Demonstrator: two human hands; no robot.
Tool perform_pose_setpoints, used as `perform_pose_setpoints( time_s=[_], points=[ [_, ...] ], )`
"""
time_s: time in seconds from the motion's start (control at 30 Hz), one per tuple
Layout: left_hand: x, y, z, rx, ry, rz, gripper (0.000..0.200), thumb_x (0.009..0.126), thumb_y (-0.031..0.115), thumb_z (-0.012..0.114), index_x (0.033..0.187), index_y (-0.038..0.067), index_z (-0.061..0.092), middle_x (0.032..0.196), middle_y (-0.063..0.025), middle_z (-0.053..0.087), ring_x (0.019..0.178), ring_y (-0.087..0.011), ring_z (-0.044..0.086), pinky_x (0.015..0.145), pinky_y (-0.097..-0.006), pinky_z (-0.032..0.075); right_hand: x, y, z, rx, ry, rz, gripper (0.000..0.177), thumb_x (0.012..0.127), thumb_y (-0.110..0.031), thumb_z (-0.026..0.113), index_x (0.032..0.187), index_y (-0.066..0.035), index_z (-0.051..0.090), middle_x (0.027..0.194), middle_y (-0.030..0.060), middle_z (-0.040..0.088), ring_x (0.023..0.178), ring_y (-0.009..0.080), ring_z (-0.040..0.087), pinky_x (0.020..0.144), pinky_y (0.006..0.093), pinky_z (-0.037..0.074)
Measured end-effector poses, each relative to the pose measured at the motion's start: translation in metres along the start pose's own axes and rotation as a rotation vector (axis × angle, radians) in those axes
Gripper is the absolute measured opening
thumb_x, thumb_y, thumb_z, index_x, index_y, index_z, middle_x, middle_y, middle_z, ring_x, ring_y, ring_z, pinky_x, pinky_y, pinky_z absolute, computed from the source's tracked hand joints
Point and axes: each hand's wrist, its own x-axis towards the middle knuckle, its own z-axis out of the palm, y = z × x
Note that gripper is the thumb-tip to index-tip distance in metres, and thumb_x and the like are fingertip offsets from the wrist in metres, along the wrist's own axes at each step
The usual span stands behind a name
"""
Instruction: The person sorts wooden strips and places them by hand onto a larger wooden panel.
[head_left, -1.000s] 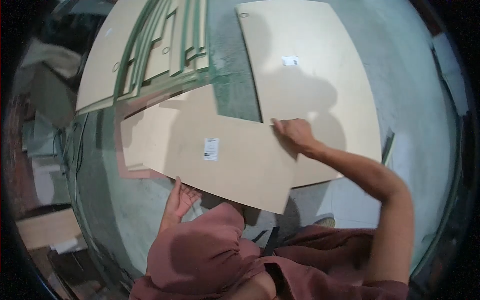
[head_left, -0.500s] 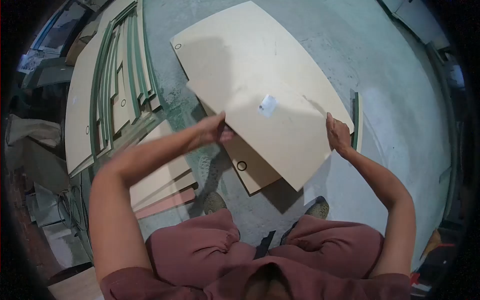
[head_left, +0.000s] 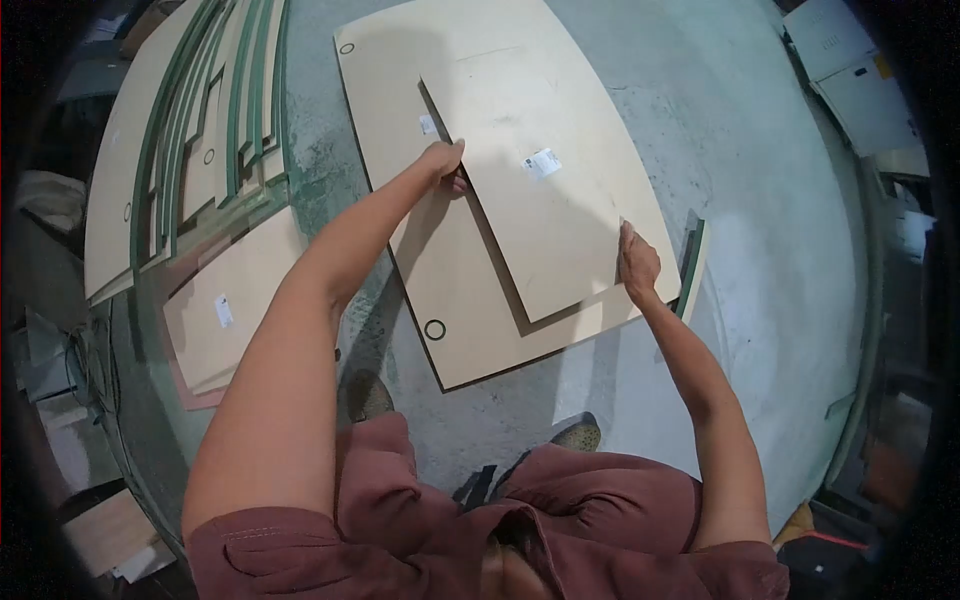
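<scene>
- Smaller beige panel: lay flat on the larger beige panel, white sticker facing up.
- Left hand: fingers closed on the smaller beige panel's left edge.
- Right hand: clasped the same panel's right edge.
- Larger beige panel: rested on the concrete floor.
- Green-edged boards: stacked well apart, to the left.

A stack of beige boards with green edges lies left on the grey concrete floor; just beside it, a beige board with a white label. At upper right stand white boxes.
</scene>
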Motion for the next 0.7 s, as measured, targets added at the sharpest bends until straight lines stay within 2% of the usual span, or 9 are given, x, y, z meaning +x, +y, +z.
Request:
perform_pose_setpoints(
  time_s=[0.07,0.13,0.2,0.3,0.37,0.5,0.6,0.67,0.7],
  points=[
    [-0.021,0.019,0.002,0.195,0.026,0.091,0.051,0.093,0.042,0.036,0.082,-0.005,0.053,0.065,-0.0153,0.056,0.054,-0.0292,0.062,0.047,-0.0426,0.054,0.008,0.002,0.004,-0.011,-0.104,0.122,0.07,0.09,-0.059,0.019,0.098,-0.005,0.064,0.089,0.0249,0.062,0.088,0.0436,0.057,0.078,0.0474,0.043],
    [-0.004,0.019,-0.007,0.319,0.041,0.124,0.054,0.094,0.042,0.035,0.073,-0.003,0.054,0.063,-0.0166,0.057,0.052,-0.0307,0.061,0.045,-0.0428,0.053,0.014,0.006,0.009,-0.009,-0.112,0.127,0.07,0.09,-0.059,0.02,0.098,-0.006,0.064,0.09,0.0252,0.062,0.089,0.0437,0.057,0.078,0.0474,0.043],
    [0.018,0.013,-0.012,0.856,0.193,0.479,0.055,0.093,0.042,0.035,0.066,-0.002,0.054,0.067,-0.0189,0.059,0.051,-0.0312,0.061,0.046,-0.0451,0.053,0.015,0.009,0.01,-0.005,-0.118,0.133,0.07,0.09,-0.059,0.02,0.099,-0.006,0.064,0.09,0.0256,0.062,0.089,0.0438,0.057,0.078,0.0474,0.043],
    [0.025,0.01,-0.013,0.902,0.213,0.417,0.064,0.093,0.045,0.03,0.061,-0.005,0.054,0.072,-0.0226,0.061,0.052,-0.029,0.063,0.05,-0.0391,0.052,0.013,0.006,0.007,0.011,-0.096,0.084,0.069,0.09,-0.059,0.021,0.098,-0.006,0.064,0.088,0.0252,0.062,0.087,0.0441,0.057,0.077,0.0483,0.044],
    [-0.002,0.019,-0.006,0.712,0.159,0.291,0.064,0.093,0.045,0.032,0.06,-0.005,0.053,0.069,-0.0225,0.061,0.05,-0.029,0.062,0.049,-0.0392,0.052,0.011,0.001,-0.001,-0.085,-0.096,-0.002,0.062,0.093,-0.049,0.024,0.087,-0.004,0.065,0.08,0.0231,0.063,0.077,0.0401,0.061,0.072,0.0469,0.048],
    [-0.032,0.023,0.007,0.251,0.153,0.02,0.061,0.093,0.044,0.035,0.06,-0.005,0.053,0.066,-0.0218,0.06,0.045,-0.0289,0.059,0.048,-0.0398,0.051,0.014,-0.004,-0.01,-0.228,-0.121,-0.193,0.056,0.093,-0.046,0.029,0.08,-0.004,0.065,0.077,0.0207,0.064,0.075,0.0376,0.062,0.07,0.0451,0.049],
    [-0.032,0.023,0.006,0.198,0.155,0.032,0.052,0.091,0.043,0.045,0.07,-0.005,0.051,0.06,-0.0173,0.054,0.049,-0.0339,0.058,0.046,-0.048,0.052,0.02,-0.012,-0.012,-0.372,-0.18,-0.312,0.051,0.092,-0.042,0.034,0.075,-0.005,0.064,0.075,0.0186,0.064,0.073,0.0351,0.063,0.069,0.0441,0.049],
    [-0.032,0.021,0.008,0.236,0.169,0.08,0.052,0.091,0.043,0.044,0.07,-0.005,0.051,0.059,-0.0176,0.054,0.049,-0.0338,0.058,0.045,-0.0483,0.052,0.025,-0.012,-0.009,-0.414,-0.16,-0.343,0.048,0.091,-0.04,0.038,0.071,-0.005,0.063,0.072,0.0175,0.064,0.072,0.0346,0.063,0.068,0.044,0.05],
    [-0.031,0.021,0.008,0.272,0.188,0.128,0.052,0.091,0.043,0.044,0.069,-0.004,0.051,0.059,-0.0179,0.054,0.049,-0.0337,0.058,0.045,-0.0486,0.051,0.026,-0.011,-0.011,-0.451,-0.162,-0.32,0.043,0.091,-0.04,0.04,0.078,-0.005,0.062,0.074,0.0164,0.064,0.073,0.0358,0.063,0.068,0.0444,0.049]
  ],
)
